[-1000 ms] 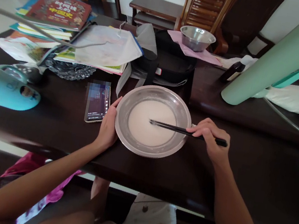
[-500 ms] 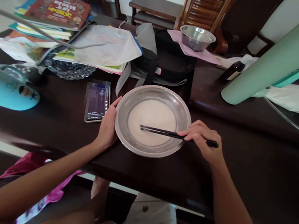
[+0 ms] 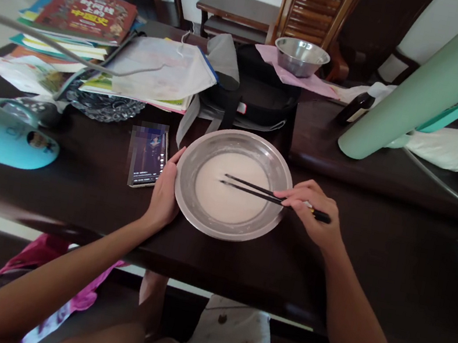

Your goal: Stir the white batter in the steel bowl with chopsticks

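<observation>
A wide steel bowl (image 3: 274,167) holding pale white batter (image 3: 223,203) sits on the dark wooden table (image 3: 371,267) in front of me. My left hand (image 3: 164,192) rests against the bowl's left rim, fingers curved along it. My right hand (image 3: 312,213) is closed on a pair of black chopsticks (image 3: 248,188), whose tips lie in the batter near the bowl's middle.
A phone (image 3: 148,156) lies left of the bowl. Beyond it are a glass dish (image 3: 103,105), stacked books (image 3: 79,15) and papers. A black bag (image 3: 256,90), a small steel bowl (image 3: 301,57), a green cylinder (image 3: 425,88) and a blue lamp base (image 3: 0,134) also crowd the table.
My right hand has shifted left and swung the chopsticks round in the batter; their tips moved from the bowl's centre, down-left, then back up. My left hand stayed on the rim.
</observation>
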Tool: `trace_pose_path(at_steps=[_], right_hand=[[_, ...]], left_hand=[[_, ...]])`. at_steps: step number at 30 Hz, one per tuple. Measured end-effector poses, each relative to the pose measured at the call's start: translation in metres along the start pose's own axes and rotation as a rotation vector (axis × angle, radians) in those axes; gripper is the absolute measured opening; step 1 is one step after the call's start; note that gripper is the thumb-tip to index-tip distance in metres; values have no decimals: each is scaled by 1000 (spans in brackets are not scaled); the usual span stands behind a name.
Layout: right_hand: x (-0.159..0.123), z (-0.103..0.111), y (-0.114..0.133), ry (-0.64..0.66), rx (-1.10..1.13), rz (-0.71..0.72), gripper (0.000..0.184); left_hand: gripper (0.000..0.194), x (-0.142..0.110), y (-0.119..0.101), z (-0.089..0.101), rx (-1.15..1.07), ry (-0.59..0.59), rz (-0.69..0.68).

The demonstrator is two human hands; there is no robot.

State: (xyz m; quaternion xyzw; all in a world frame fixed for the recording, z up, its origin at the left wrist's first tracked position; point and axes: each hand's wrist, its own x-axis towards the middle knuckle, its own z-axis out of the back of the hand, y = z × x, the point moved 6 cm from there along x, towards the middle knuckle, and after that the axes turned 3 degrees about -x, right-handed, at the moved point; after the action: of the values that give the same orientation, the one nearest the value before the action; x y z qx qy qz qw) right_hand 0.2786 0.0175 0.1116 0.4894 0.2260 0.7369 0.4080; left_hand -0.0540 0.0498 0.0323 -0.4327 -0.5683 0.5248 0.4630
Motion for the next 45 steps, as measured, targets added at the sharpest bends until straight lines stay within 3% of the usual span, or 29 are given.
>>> trace_pose_path(at_steps=[4,8,11,14,19,24,29,32,35,40,45], right_hand=[[-1,5,-1,-39,42,-31,43],[0,-5,2,63,33,13,33],[0,0,2,-2,-4,11,29],[-1,5,0,-56,30,-26,41],[-1,-5,1,77,36,-1,31],[0,5,0,-50,6,-13,38],[0,-3,3,66,50,12,35],[0,-1,2,30,10,16,26],[-1,5,1,-37,48,11,34],[0,-3,3,64,43,26,30],[0,5,2,-38,33,22,34]], left_hand=[[72,0,-2,0,-4,-7,7],[72,0,-3,0,14,-5,-3],[73,0,-2,1,12,-7,-2],[73,0,-2,1,15,-9,10],[70,-1,-3,0,13,-1,-3],[71,0,0,0,7,4,-5],[72,0,-1,0,8,10,-6],[72,0,-1,1,17,-5,-2],[71,0,0,0,11,7,-2],[71,1,2,0,-14,15,-5],[73,1,4,1,-25,21,-9]])
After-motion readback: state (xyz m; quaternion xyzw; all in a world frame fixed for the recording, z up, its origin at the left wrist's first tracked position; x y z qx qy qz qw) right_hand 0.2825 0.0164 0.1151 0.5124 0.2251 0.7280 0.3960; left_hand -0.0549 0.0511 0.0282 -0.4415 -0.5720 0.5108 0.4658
